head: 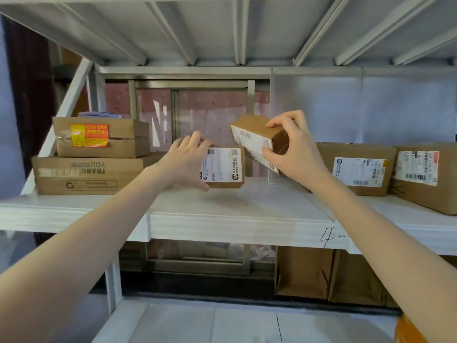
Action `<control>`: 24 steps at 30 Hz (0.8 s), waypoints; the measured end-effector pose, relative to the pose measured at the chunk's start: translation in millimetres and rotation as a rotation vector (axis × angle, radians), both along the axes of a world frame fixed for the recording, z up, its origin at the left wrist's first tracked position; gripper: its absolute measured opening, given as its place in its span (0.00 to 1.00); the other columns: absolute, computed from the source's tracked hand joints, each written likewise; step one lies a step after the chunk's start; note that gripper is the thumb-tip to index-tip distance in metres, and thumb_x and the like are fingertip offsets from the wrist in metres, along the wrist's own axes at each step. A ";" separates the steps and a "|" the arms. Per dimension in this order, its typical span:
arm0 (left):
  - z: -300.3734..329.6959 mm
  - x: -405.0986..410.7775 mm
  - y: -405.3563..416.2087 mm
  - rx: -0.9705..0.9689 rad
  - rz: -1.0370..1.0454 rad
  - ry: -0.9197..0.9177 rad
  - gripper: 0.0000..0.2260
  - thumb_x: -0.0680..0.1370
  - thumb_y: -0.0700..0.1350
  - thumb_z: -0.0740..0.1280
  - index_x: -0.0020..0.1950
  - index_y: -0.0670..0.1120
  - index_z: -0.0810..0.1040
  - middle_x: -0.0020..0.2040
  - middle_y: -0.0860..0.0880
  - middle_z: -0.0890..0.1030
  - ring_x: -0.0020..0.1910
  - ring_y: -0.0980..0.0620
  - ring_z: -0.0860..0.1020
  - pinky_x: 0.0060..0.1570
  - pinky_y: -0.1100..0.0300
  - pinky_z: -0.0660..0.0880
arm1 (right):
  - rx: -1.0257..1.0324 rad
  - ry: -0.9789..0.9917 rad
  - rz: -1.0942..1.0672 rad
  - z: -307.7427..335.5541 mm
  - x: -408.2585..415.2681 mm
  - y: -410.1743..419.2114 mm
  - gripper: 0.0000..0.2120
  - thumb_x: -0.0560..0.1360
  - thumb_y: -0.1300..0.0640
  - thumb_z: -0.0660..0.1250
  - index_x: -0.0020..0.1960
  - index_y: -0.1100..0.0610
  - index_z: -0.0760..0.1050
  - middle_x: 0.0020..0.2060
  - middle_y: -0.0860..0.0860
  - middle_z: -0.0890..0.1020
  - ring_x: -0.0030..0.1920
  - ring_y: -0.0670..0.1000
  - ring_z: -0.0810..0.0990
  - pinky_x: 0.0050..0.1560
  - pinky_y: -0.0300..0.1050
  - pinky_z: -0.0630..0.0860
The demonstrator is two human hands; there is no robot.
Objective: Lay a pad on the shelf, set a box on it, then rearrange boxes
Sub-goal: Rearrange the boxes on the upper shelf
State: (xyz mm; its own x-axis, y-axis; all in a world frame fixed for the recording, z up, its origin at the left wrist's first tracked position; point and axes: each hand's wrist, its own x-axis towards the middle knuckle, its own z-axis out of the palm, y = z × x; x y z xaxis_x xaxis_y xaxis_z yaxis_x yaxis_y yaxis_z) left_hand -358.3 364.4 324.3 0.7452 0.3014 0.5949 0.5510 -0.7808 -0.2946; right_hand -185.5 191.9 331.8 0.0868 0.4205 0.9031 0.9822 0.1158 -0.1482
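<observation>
A small cardboard box with a white label marked A086 (223, 168) rests on the white pad (222, 206) that covers the middle of the shelf. My left hand (188, 160) grips this box from its left side. My right hand (294, 149) holds a second small labelled box (257, 137) tilted in the air, just above and to the right of the first one. The two boxes are close together, almost touching.
At the left, a "KEEP DRY" box (101, 137) sits on a flat "THANK YOU" box (86, 175). Two larger labelled boxes (356, 169) (425, 177) stand at the right. The shelf front edge (247, 233) is marked "4-". Brown cartons (306, 273) stand on the lower shelf.
</observation>
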 end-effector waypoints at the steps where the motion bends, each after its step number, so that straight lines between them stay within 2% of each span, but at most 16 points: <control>1: 1.9 -7.0 5.4 0.035 0.000 -0.042 0.47 0.59 0.58 0.76 0.70 0.41 0.59 0.63 0.43 0.65 0.62 0.41 0.67 0.67 0.47 0.62 | 0.015 0.014 0.021 2.9 -1.7 3.0 0.18 0.69 0.59 0.70 0.57 0.57 0.71 0.58 0.54 0.68 0.55 0.47 0.69 0.50 0.28 0.67; 5: 7.9 -38.5 18.7 0.058 -0.002 -0.225 0.45 0.60 0.52 0.78 0.69 0.39 0.60 0.63 0.40 0.68 0.61 0.38 0.67 0.65 0.45 0.60 | 0.037 0.014 0.083 8.9 -13.9 21.7 0.17 0.69 0.60 0.69 0.57 0.58 0.72 0.57 0.55 0.68 0.54 0.46 0.69 0.47 0.21 0.65; 8: 5.6 -65.0 29.7 0.062 0.029 -0.287 0.46 0.60 0.47 0.77 0.72 0.43 0.57 0.66 0.41 0.65 0.64 0.39 0.64 0.67 0.43 0.58 | 0.036 0.030 0.140 8.7 -31.1 40.7 0.16 0.69 0.60 0.69 0.56 0.58 0.72 0.57 0.54 0.69 0.52 0.43 0.68 0.49 0.24 0.65; 11: 0.5 -93.1 42.3 0.042 0.070 -0.299 0.47 0.60 0.45 0.78 0.73 0.46 0.56 0.66 0.42 0.64 0.65 0.40 0.63 0.66 0.43 0.61 | 0.012 0.061 0.220 3.1 -53.1 61.5 0.15 0.70 0.59 0.69 0.56 0.57 0.73 0.54 0.50 0.68 0.50 0.40 0.68 0.52 0.31 0.66; 13: -4.0 -112.7 50.4 0.046 0.104 -0.293 0.45 0.62 0.44 0.78 0.72 0.46 0.57 0.67 0.42 0.65 0.65 0.39 0.64 0.66 0.42 0.64 | -0.010 0.076 0.248 -0.3 -68.1 75.1 0.14 0.71 0.59 0.68 0.55 0.56 0.73 0.53 0.47 0.67 0.49 0.41 0.69 0.49 0.31 0.67; 16: -11.4 -146.2 65.6 0.067 0.147 -0.269 0.44 0.62 0.45 0.78 0.72 0.43 0.59 0.66 0.41 0.67 0.65 0.38 0.65 0.66 0.43 0.64 | -0.044 0.174 0.305 -1.7 -89.3 94.5 0.12 0.72 0.59 0.67 0.55 0.56 0.72 0.51 0.49 0.68 0.48 0.45 0.71 0.45 0.25 0.66; 19: -18.2 -183.1 82.1 0.061 0.186 -0.255 0.44 0.63 0.47 0.78 0.73 0.41 0.59 0.69 0.41 0.66 0.67 0.39 0.65 0.65 0.42 0.65 | -0.118 0.292 0.366 -4.5 -112.4 117.2 0.10 0.73 0.58 0.65 0.54 0.56 0.72 0.50 0.51 0.68 0.47 0.47 0.72 0.43 0.30 0.67; 22: -27.9 -218.1 97.9 0.025 0.237 -0.266 0.44 0.63 0.48 0.77 0.73 0.42 0.58 0.70 0.43 0.66 0.67 0.40 0.65 0.59 0.40 0.70 | -0.139 0.346 0.412 -11.6 -139.0 141.6 0.07 0.73 0.58 0.65 0.51 0.55 0.72 0.49 0.52 0.69 0.45 0.41 0.71 0.43 0.30 0.66; 24: -36.3 -238.8 108.4 0.007 0.278 -0.260 0.44 0.63 0.49 0.77 0.73 0.44 0.58 0.69 0.44 0.66 0.67 0.40 0.65 0.57 0.40 0.70 | -0.150 0.363 0.423 -17.8 -156.9 157.6 0.07 0.73 0.59 0.65 0.51 0.55 0.73 0.49 0.53 0.70 0.45 0.41 0.71 0.44 0.32 0.66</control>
State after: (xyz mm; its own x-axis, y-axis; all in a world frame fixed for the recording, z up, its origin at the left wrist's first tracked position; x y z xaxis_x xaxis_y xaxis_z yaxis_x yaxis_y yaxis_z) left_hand -597.1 472.7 288.0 0.4594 0.4661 0.7561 0.7989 -0.5890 -0.1223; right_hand -342.3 349.5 314.0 0.1759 0.6070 0.7750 0.7381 0.4396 -0.5118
